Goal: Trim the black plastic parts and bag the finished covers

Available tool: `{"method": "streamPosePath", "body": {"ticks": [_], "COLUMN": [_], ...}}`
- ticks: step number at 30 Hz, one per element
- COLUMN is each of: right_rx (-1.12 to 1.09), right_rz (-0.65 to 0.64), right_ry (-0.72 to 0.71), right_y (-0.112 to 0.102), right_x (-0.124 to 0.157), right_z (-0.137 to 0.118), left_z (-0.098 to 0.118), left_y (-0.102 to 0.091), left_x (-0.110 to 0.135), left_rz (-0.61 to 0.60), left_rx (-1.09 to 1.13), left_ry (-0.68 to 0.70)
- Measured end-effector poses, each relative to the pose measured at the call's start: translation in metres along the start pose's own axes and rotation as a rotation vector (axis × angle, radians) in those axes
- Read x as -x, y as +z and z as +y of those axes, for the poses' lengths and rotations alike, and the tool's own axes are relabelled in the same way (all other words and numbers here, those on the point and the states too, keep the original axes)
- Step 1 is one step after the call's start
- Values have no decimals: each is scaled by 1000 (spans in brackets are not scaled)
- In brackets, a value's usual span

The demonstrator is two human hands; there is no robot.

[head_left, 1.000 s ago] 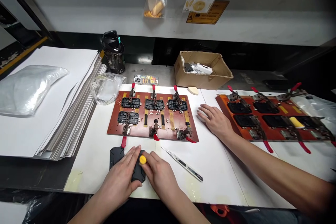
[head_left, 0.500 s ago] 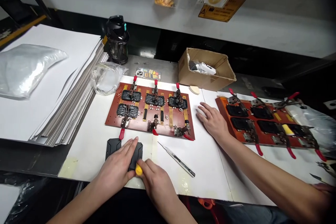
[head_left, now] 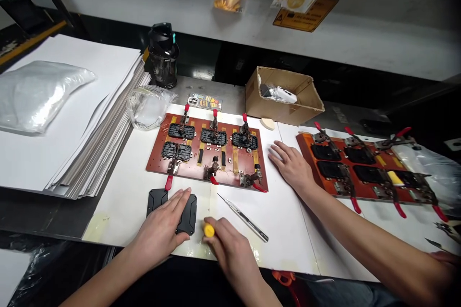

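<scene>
My left hand [head_left: 163, 220] lies flat, fingers stretched out, over a pair of black plastic plates [head_left: 188, 213] on the white table sheet. It hides the middle of both. To their right, my right hand [head_left: 232, 244] pinches a small yellow round-ended piece [head_left: 209, 230]; its exact kind does not show. That piece is apart from the plates. A slim metal craft knife [head_left: 245, 218] lies beyond my right hand. Behind the plates is a reddish-brown fixture board [head_left: 190, 170] with red-handled toggle clamps and several black ribbed parts seated on it.
A co-worker's hand [head_left: 293, 165] rests between my board and a second clamp board [head_left: 324, 187]. Stacked white sheets [head_left: 104, 134] stand left, bearing a plastic bag [head_left: 46, 91]. Behind are a cardboard box [head_left: 288, 110], a phone [head_left: 205, 101] and a black jug [head_left: 163, 57].
My right hand has moved right, away from the plates' edge, carrying the yellow piece. My left hand stays on the plates. The camera view has shifted slightly.
</scene>
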State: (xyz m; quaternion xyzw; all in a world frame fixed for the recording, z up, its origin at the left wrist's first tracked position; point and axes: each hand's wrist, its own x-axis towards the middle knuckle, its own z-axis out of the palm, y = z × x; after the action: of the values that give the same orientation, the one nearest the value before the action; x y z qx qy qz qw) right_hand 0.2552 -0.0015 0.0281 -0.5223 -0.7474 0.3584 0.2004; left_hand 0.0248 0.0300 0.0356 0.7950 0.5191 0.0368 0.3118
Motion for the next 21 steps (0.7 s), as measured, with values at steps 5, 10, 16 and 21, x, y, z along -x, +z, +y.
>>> {"method": "streamPosePath", "body": {"ticks": [5, 10, 16, 21], "right_rx": [-90, -115, -126, -76], "right_rz": [142, 85, 186, 121], "right_ry": [17, 28, 70, 25], "right_y": [15, 33, 23, 27], "right_x": [-32, -10, -26, -15], "right_z": [-8, 0, -3, -4], "left_z": [0, 1, 0, 2], "left_y": [1, -1, 0, -1], "left_x": [0, -1, -2, -1], "left_rz": [8, -2, 9, 1], "left_rx": [-17, -11, -35, -44], "left_ry": [15, -5, 19, 11]}}
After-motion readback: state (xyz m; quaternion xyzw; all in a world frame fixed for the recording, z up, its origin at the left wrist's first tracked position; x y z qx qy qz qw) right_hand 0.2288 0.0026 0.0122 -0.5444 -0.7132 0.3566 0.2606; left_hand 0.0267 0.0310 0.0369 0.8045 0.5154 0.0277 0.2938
